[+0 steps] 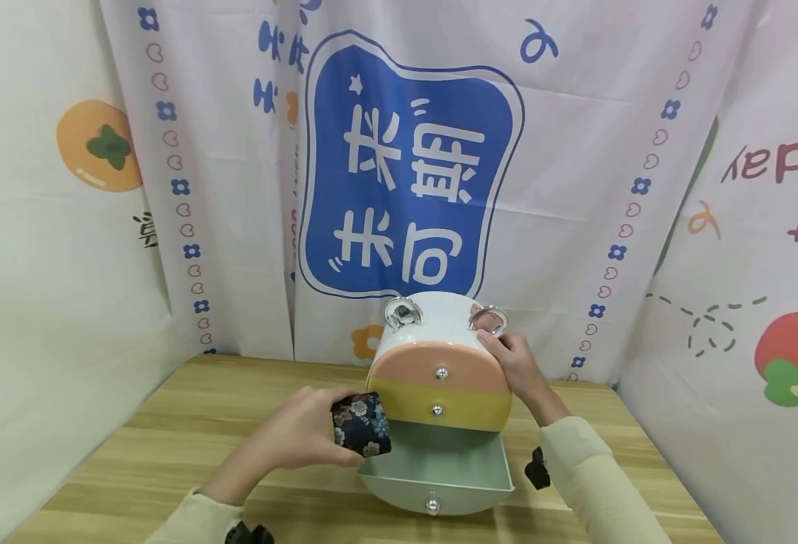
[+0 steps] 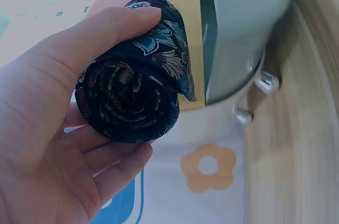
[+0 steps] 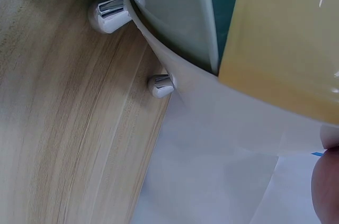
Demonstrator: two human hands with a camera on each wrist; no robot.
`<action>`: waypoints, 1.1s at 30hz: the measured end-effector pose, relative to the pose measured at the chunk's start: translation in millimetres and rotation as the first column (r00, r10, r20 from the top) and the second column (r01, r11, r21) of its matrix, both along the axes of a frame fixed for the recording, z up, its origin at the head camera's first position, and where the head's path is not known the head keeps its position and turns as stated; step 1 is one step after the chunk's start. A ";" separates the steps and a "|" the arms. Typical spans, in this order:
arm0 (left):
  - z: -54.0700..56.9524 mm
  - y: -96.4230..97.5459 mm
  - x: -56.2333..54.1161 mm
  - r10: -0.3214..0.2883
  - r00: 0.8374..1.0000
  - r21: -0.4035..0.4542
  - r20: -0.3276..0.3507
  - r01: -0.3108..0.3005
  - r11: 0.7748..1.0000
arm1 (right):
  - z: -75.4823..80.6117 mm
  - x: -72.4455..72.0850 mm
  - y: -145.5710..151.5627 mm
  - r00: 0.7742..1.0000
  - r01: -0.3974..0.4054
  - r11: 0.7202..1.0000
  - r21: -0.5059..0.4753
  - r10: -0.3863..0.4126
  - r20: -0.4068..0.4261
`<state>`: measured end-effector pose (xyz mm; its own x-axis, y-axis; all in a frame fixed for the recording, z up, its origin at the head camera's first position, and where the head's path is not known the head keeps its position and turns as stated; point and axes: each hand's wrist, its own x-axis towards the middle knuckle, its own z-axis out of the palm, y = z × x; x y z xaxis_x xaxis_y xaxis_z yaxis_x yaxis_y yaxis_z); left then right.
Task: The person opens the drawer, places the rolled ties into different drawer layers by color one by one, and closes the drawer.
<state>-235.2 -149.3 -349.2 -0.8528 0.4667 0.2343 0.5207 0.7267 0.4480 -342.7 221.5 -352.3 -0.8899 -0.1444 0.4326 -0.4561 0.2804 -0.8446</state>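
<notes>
My left hand (image 1: 309,431) grips a rolled-up dark necktie (image 1: 361,425) with a flower pattern. Its spiral end and a loose edge show in the left wrist view, with the thumb on one side and fingers on the other. The tie is held above the left side of a pulled-out green drawer (image 1: 440,495). That drawer belongs to a small rounded drawer cabinet (image 1: 433,306) with silver ears and knobs. My right hand (image 1: 518,366) holds the cabinet's upper right side, thumb by the right ear; its other fingers are mostly hidden.
Above the green drawer are a closed yellow drawer (image 1: 406,400) and a closed orange drawer (image 1: 412,363). The cabinet stands on short silver feet (image 3: 160,85) on a wood-grain table (image 1: 222,408). Printed white cloth (image 1: 576,189) hangs behind and along both sides.
</notes>
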 end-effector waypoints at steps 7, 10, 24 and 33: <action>-0.9 18.7 -8.1 -0.036 0.999 0.003 -0.027 0.036 0.999 | -0.1 1.1 -0.2 1.000 -0.007 1.000 -0.007 0.007 -0.013; -2.1 25.7 -11.7 -0.052 0.998 0.000 -0.030 0.052 0.999 | -0.2 1.2 0.9 1.000 -0.005 1.000 -0.010 0.005 -0.006; -22.1 46.4 -17.0 -0.131 0.991 0.026 0.012 0.131 0.991 | -5.2 -1.3 -0.2 0.999 -0.011 1.000 0.007 0.011 -0.037; -31.7 60.9 -18.2 -0.145 0.989 0.022 -0.026 0.146 0.989 | -1.7 0.6 0.0 1.000 0.007 1.000 0.015 -0.007 -0.018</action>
<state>-253.3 -88.4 -380.9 -0.7700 0.5796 0.2667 0.6312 0.6315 0.4503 -342.1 221.5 -354.0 -0.8832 -0.1451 0.4460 -0.4689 0.2962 -0.8321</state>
